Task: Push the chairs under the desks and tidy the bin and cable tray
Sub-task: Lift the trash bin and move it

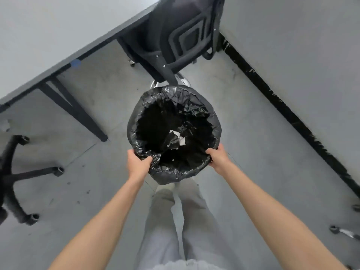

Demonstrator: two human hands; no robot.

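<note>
A round bin (155, 98) lined with a black plastic bag fills the middle of the view, held above the grey floor. White crumpled paper (178, 140) lies at its bottom. My left hand (137, 162) grips the bin's near left rim, thumb over the liner. My right hand (219, 157) grips the near right rim. Beyond the bin a black office chair (183, 36) stands with its back towards me, its seat under the pale desk (48, 36).
A black desk leg (78, 112) slants down left of the bin. Another chair's black wheeled base (23, 176) sits at the far left. A chrome caster leg (344, 231) shows at the right edge. A wall with black skirting (288, 112) runs along the right.
</note>
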